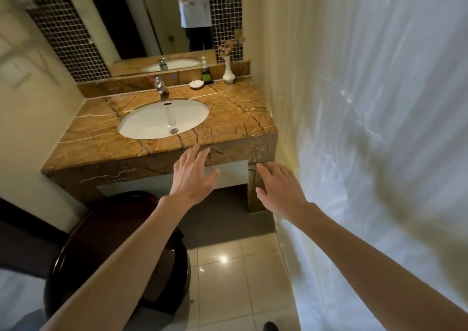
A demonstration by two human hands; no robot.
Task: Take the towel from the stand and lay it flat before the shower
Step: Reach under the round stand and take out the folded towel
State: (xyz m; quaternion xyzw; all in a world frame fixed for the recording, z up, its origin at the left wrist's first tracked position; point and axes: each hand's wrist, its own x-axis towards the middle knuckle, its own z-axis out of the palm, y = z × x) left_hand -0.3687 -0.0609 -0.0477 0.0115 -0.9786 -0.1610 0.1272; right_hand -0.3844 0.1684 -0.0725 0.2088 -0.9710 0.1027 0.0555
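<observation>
No towel and no towel stand show in this view. My left hand (193, 176) reaches forward with fingers spread and nothing in it, just in front of the brown marble vanity's front edge (126, 168). My right hand (278, 191) is also stretched out with fingers apart and nothing in it, near the vanity's right leg (255, 186). A white shower curtain (374, 133) hangs along the whole right side, close to my right arm. Pale floor tiles (228, 275) lie between the curtain and the toilet.
A dark glossy toilet lid (111, 249) stands low on the left, under my left forearm. The vanity holds a white oval sink (141, 123), a tap (160, 85), a soap dish (196, 84), a pump bottle (206, 72) and a white vase (228, 72). A mirror (162, 14) hangs behind.
</observation>
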